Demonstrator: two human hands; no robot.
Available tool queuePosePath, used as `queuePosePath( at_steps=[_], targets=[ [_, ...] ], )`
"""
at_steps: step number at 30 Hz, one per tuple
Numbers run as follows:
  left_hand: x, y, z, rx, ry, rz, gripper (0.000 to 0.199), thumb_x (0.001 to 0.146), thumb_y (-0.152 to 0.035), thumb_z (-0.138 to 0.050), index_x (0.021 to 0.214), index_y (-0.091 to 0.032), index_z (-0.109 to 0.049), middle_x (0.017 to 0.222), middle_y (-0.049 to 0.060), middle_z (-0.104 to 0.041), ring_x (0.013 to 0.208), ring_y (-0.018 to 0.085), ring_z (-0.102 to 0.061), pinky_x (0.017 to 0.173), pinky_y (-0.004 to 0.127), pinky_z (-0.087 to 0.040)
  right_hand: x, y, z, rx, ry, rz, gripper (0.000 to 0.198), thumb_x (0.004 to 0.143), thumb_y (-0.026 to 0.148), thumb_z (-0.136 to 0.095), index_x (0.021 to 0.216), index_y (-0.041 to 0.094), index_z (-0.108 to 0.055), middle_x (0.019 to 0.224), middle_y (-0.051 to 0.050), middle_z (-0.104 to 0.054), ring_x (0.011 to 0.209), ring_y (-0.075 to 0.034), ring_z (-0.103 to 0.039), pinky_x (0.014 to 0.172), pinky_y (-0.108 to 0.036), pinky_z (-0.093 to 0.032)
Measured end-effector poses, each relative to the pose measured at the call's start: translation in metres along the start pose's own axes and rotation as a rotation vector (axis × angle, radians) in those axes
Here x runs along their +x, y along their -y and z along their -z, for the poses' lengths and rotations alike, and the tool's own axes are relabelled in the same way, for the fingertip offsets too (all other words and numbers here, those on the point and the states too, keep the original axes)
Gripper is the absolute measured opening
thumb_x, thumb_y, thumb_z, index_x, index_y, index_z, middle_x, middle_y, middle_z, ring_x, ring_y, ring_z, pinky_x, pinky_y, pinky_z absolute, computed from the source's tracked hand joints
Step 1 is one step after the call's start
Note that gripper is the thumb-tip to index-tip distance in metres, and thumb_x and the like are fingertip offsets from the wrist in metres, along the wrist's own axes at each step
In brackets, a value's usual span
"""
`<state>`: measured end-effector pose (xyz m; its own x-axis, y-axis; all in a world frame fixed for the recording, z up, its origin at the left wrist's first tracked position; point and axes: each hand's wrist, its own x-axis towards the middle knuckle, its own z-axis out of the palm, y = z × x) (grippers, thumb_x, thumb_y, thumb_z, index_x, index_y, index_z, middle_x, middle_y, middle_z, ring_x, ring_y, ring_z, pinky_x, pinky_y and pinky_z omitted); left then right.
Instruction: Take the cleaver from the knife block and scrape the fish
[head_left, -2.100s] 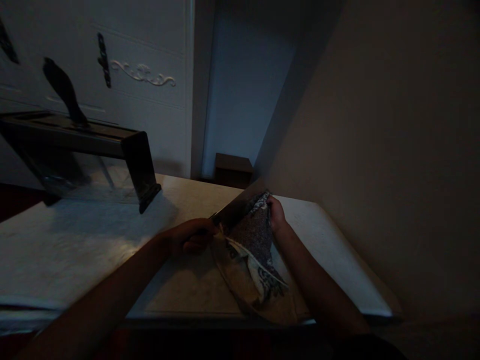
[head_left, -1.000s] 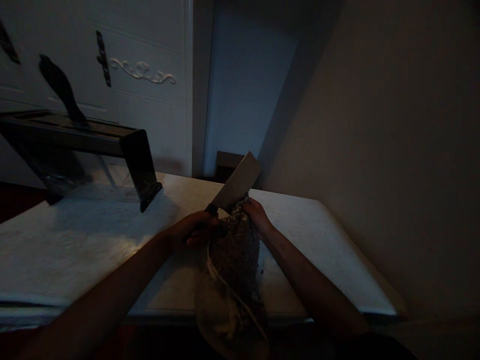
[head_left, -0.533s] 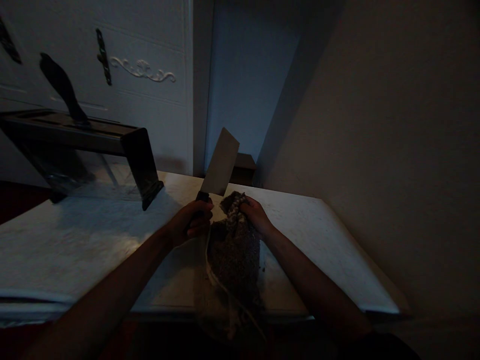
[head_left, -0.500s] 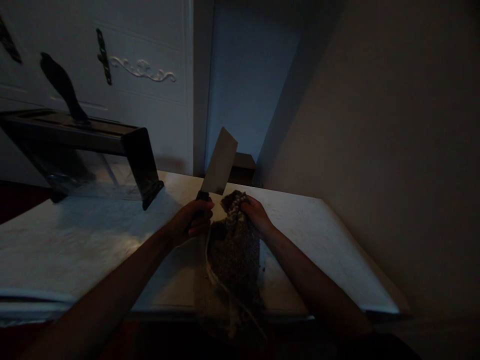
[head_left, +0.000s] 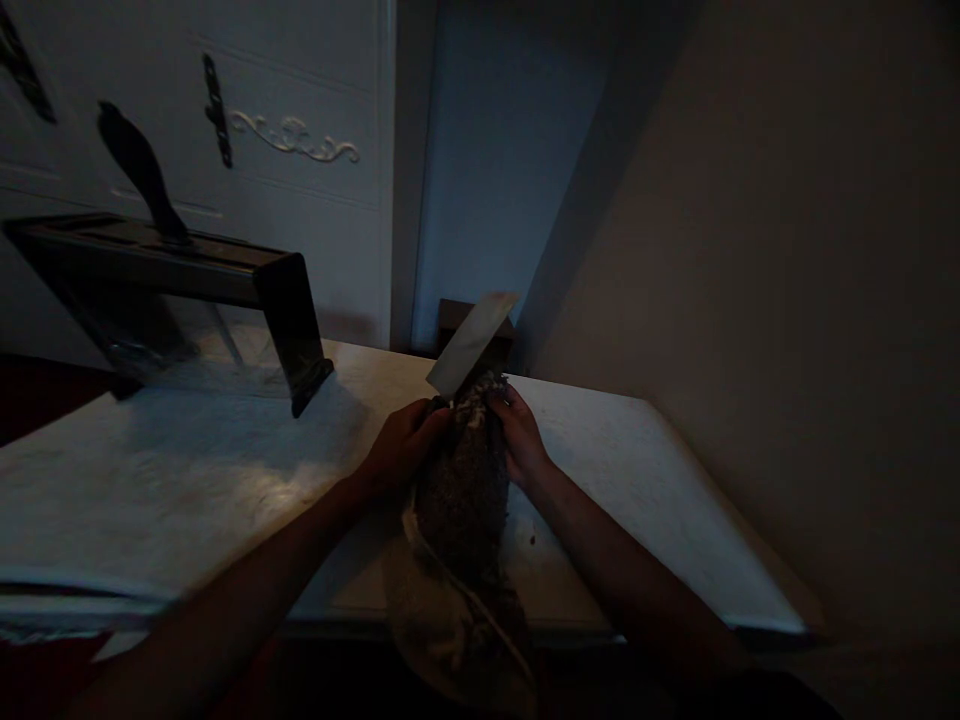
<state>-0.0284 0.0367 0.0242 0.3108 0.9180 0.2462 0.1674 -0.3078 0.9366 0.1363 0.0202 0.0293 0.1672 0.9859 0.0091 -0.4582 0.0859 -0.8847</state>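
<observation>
My left hand (head_left: 405,440) is closed round the dark handle of a cleaver (head_left: 472,343). The broad blade points up and to the right, away from me. My right hand (head_left: 523,435) pinches the gathered top of a limp, dark brown sheet (head_left: 463,500) with a rough surface and pale edges, which looks like tripe. The sheet hangs down between my hands and over the table's front edge. My left thumb lies against or very close to its top; the dim light hides whether they touch.
A white-topped table (head_left: 600,480) stands before me. On its left is a black knife holder (head_left: 277,320) with clear sides and a black-handled knife (head_left: 142,170) in it. A dark box (head_left: 455,315) sits behind the table. A wall (head_left: 750,250) rises close on the right.
The cleaver has tilted to the right, its blade now nearer the top of the dark sheet. My left hand has moved in towards my right hand, which still grips the sheet.
</observation>
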Motion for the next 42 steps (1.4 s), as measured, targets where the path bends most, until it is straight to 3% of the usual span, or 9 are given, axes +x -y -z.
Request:
queuePosePath(
  at_steps=[9,14,19,26,29,32,35,38,42],
  targets=[
    [-0.003,0.001,0.001,0.189,-0.048,-0.091,0.018,0.08,-0.035,-0.065,0.074,-0.02,-0.058,0.064,0.001,-0.058,0.06,0.017,-0.05,0.059,0.024,-0.031,-0.016,-0.006,-0.013,-0.065,0.205,-0.013,0.041,0.068,0.046,-0.079,0.101,0.026,-0.067,0.093,0.002,-0.072,0.086,-0.017,-0.066,0.082,-0.029,-0.052],
    [-0.003,0.001,0.003,0.36,-0.058,-0.125,0.019,0.081,-0.038,-0.063,0.079,-0.021,-0.056,0.066,0.002,-0.058,0.061,0.018,-0.052,0.058,0.024,-0.03,-0.013,-0.01,-0.006,-0.187,0.178,0.007,0.038,0.066,0.048,-0.08,0.095,0.025,-0.069,0.084,0.003,-0.071,0.077,-0.016,-0.064,0.076,-0.028,-0.05],
    [-0.004,0.001,0.003,0.327,-0.042,-0.124,0.023,0.083,-0.044,-0.06,0.085,-0.02,-0.061,0.07,0.003,-0.064,0.063,0.018,-0.054,0.06,0.025,-0.032,-0.012,-0.008,-0.002,-0.228,0.216,0.021,0.033,0.067,0.047,-0.079,0.088,0.023,-0.07,0.081,0.002,-0.071,0.072,-0.015,-0.062,0.071,-0.027,-0.049],
    [-0.001,0.002,0.003,0.441,-0.142,-0.008,0.035,0.084,-0.052,-0.056,0.073,-0.019,-0.057,0.061,0.001,-0.059,0.057,0.016,-0.051,0.057,0.026,-0.029,-0.015,-0.005,-0.004,-0.182,0.185,0.029,0.036,0.063,0.042,-0.083,0.092,0.023,-0.072,0.086,0.002,-0.073,0.077,-0.018,-0.066,0.076,-0.03,-0.052],
    [0.003,0.003,0.004,0.362,-0.168,0.013,0.044,0.085,-0.059,-0.049,0.074,-0.018,-0.059,0.066,0.002,-0.062,0.063,0.017,-0.054,0.06,0.026,-0.034,-0.015,-0.006,-0.004,-0.243,0.198,0.068,0.034,0.063,0.039,-0.083,0.093,0.024,-0.072,0.089,0.002,-0.074,0.081,-0.019,-0.067,0.078,-0.031,-0.053],
    [0.006,0.003,0.006,0.092,-0.114,0.063,0.056,0.084,-0.067,-0.043,0.075,-0.016,-0.062,0.069,0.002,-0.064,0.065,0.016,-0.055,0.059,0.026,-0.039,-0.016,-0.005,-0.004,-0.375,0.219,0.149,0.034,0.064,0.037,-0.082,0.094,0.025,-0.073,0.093,0.001,-0.075,0.088,-0.021,-0.068,0.083,-0.033,-0.053],
    [0.007,0.005,0.006,-0.156,-0.013,0.183,0.065,0.081,-0.076,-0.038,0.063,-0.017,-0.055,0.051,-0.001,-0.054,0.046,0.012,-0.046,0.045,0.025,-0.033,-0.017,-0.003,-0.002,-0.533,0.269,0.291,0.036,0.067,0.036,-0.079,0.102,0.026,-0.072,0.103,0.001,-0.074,0.097,-0.023,-0.067,0.09,-0.037,-0.052],
    [0.007,0.005,0.005,-0.347,0.144,0.304,0.071,0.077,-0.084,-0.028,0.049,-0.02,-0.039,0.035,-0.004,-0.033,0.03,0.008,-0.029,0.034,0.024,-0.019,-0.016,-0.003,0.002,-0.727,0.32,0.525,0.034,0.078,0.031,-0.069,0.112,0.027,-0.068,0.112,-0.002,-0.071,0.104,-0.023,-0.065,0.095,-0.039,-0.05],
    [0.004,0.003,0.005,-0.492,0.304,0.368,0.074,0.075,-0.087,-0.025,0.046,-0.02,-0.038,0.031,-0.004,-0.03,0.025,0.007,-0.027,0.029,0.022,-0.015,-0.015,-0.002,0.008,-0.925,0.427,0.859,0.041,0.086,0.025,-0.057,0.126,0.029,-0.06,0.118,-0.006,-0.064,0.109,-0.022,-0.061,0.095,-0.039,-0.05]
  ],
)
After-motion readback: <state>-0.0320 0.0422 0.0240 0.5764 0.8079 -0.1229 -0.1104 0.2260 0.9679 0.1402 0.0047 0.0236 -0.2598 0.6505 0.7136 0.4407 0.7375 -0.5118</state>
